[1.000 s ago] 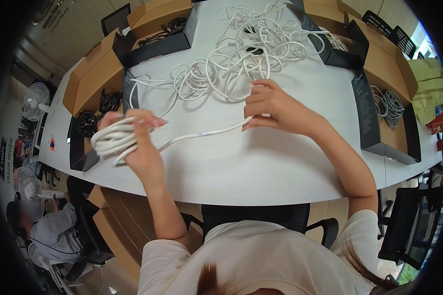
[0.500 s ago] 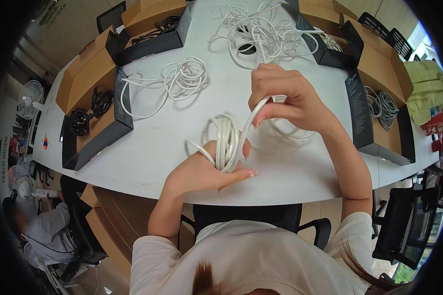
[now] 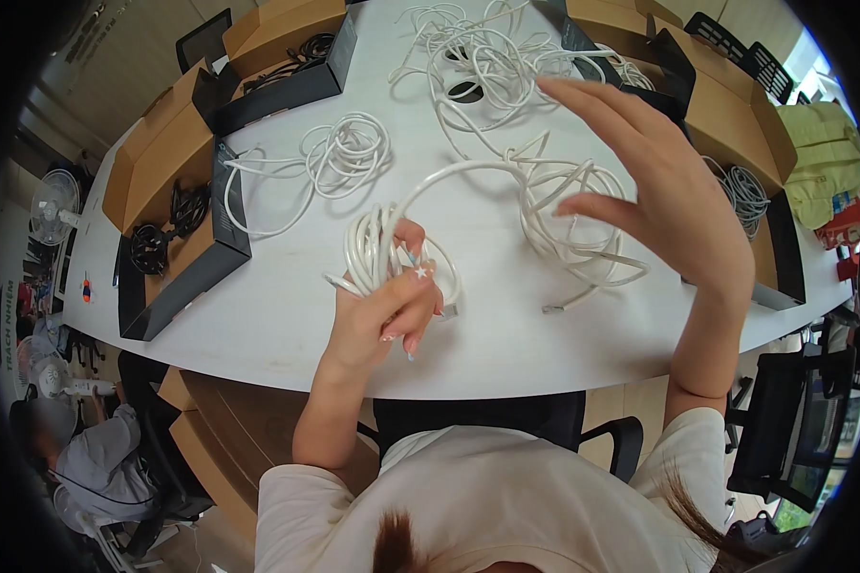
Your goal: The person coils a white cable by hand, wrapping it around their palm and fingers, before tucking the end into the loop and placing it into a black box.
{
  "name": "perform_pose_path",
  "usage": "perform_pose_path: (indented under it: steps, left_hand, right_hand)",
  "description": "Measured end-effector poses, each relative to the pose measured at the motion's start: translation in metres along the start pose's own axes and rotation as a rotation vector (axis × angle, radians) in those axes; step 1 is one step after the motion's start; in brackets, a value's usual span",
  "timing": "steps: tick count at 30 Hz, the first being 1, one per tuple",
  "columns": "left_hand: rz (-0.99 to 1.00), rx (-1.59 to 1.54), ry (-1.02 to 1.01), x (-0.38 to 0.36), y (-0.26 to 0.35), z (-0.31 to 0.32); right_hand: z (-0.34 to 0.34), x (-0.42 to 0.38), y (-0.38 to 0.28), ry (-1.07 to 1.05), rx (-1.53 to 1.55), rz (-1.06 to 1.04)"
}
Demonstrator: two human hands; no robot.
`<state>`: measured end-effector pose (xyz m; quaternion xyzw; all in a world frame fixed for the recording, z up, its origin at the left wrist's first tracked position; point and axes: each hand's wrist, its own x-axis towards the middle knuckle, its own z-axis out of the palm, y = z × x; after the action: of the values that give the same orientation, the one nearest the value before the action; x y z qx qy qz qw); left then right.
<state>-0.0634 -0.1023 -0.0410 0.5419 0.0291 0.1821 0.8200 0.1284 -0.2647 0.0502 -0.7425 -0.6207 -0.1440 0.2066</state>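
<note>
My left hand [image 3: 387,310] is closed round a coiled white cable [image 3: 365,250] above the near part of the white table [image 3: 287,325]. From that coil one strand arcs right toward a loose white cable tangle [image 3: 569,215]. A connector hangs just right of my left fingers. My right hand [image 3: 655,181] is raised over the right side of the tangle, its fingers and thumb spread, holding nothing. Another loose white cable bundle [image 3: 346,158] lies to the left, and a larger white cable pile [image 3: 487,67] is at the back.
Open boxes with black cables stand at the left [image 3: 234,224] and back left [image 3: 344,72]. Boxes with white cable [image 3: 678,95] and grey cable [image 3: 784,277] stand at the right. A seated person [image 3: 110,449] is at the lower left.
My right hand has let go of the white strand, opened and moved right. My left hand has shifted left with the coil and closed its fingers round it. The right-hand tangle is now uncovered.
</note>
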Motion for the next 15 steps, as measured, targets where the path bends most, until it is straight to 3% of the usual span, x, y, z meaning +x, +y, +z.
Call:
perform_pose_path:
  steps: [5, 8, 10, 13, 14, 15]
  left_hand:
    - [0.026, -0.376, 0.059, 0.002, -0.002, -0.007]
    - [0.037, -0.719, 0.041, 0.001, -0.001, -0.016]
    - [0.045, -0.956, -0.041, 0.001, 0.000, -0.020]
    - [-0.010, -1.085, -0.085, -0.007, 0.005, -0.023]
    - [-0.029, -1.148, -0.098, -0.010, 0.006, -0.023]
    - [-0.051, -1.168, -0.117, -0.013, 0.005, -0.022]
  right_hand:
    - [-0.010, -0.039, -0.018, -0.468, -0.124, 0.225]
    - [0.006, -0.048, 0.017, -0.373, 0.015, 0.092]
    - [-0.007, -0.031, 0.041, -0.519, 0.174, 0.213]
    - [-0.013, -0.018, 0.083, -0.322, 0.145, 0.341]
    - [-0.015, -0.012, 0.100, -0.247, 0.001, 0.411]
    - [-0.014, -0.006, 0.122, -0.146, -0.127, 0.353]
